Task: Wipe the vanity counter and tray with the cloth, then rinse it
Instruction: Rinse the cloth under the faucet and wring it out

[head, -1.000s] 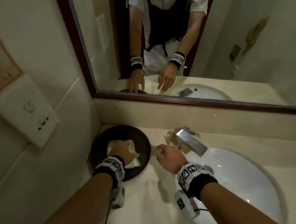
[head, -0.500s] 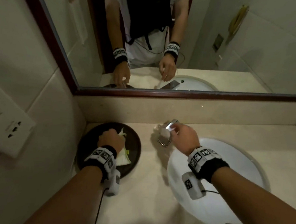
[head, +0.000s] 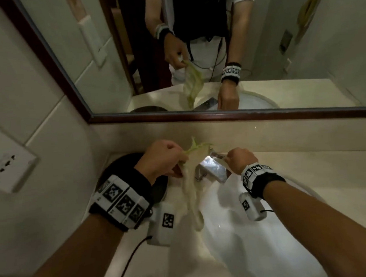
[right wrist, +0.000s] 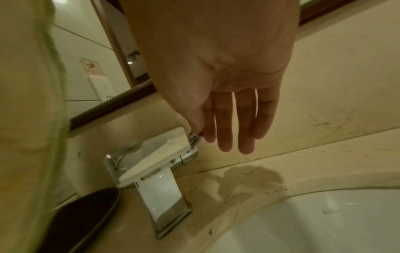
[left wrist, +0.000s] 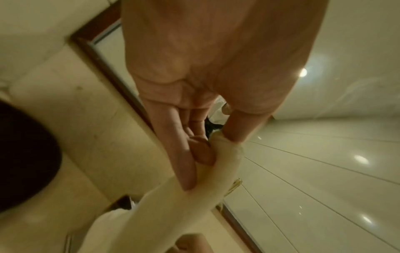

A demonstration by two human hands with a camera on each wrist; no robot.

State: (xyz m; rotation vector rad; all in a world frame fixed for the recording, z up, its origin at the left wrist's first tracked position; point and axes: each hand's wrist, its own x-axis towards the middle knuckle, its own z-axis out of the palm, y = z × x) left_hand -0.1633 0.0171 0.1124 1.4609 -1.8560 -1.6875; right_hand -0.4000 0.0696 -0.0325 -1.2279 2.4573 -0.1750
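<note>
My left hand [head: 176, 163] pinches the pale cloth with a green edge [head: 192, 200] by its top between thumb and fingers [left wrist: 188, 171]. The cloth [left wrist: 207, 184] hangs in a long twist over the counter between the dark round tray [head: 119, 170] and the chrome faucet [head: 214, 170], its lower end at the rim of the white basin [head: 258, 236]. My right hand [head: 228, 157] is behind the faucet. Its thumb and forefinger pinch the small chrome lever [right wrist: 194, 137], and the other fingers [right wrist: 244, 130] hang straight. No water shows at the spout [right wrist: 164, 202].
The beige stone counter [head: 319, 172] runs right of the basin, with a wet patch [right wrist: 249, 174] behind the rim. A framed mirror [head: 262, 114] runs above the backsplash. A wall socket [head: 5, 162] is on the left tiles.
My left hand has lifted the cloth off the tray and carried it right, beside the faucet. My right hand has stayed at the faucet and settled on its lever.
</note>
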